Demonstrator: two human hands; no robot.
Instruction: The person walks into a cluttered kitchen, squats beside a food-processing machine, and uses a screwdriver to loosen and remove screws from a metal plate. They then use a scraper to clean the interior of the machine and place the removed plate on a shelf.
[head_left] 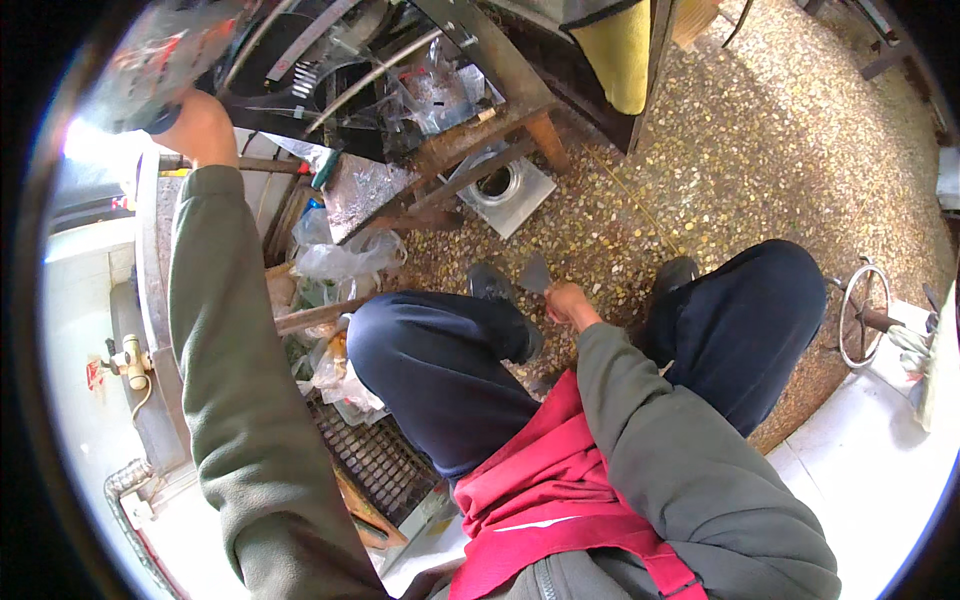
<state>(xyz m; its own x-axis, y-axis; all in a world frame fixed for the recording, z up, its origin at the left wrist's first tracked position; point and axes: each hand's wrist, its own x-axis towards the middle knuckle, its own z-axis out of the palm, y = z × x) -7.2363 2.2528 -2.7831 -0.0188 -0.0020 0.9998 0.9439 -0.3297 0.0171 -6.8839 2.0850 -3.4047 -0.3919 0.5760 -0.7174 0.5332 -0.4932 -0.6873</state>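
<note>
My right hand (pixel 568 304), low between my knees, is closed round a scraper with a flat, grey, widening blade (pixel 535 272). The blade points up and left over the speckled floor. My left arm reaches far to the upper left. There my left hand (pixel 203 130) is curled at the lower edge of a clear plastic-covered thing with red marks (pixel 165 60). Something dark lies against its fingers, which are mostly hidden, so what they grip does not show. Beside this hand stands a cluttered workbench with a black panel (pixel 300 105) and crumpled clear plastic (pixel 435 100).
A square metal plate with a round hole (pixel 495 185) lies by the bench leg (pixel 547 140). Plastic bags (pixel 350 255) and a dark crate (pixel 385 460) crowd my left leg. A handwheel (pixel 865 312) stands at the right. A yellow-lined panel (pixel 612 60) rises at the top.
</note>
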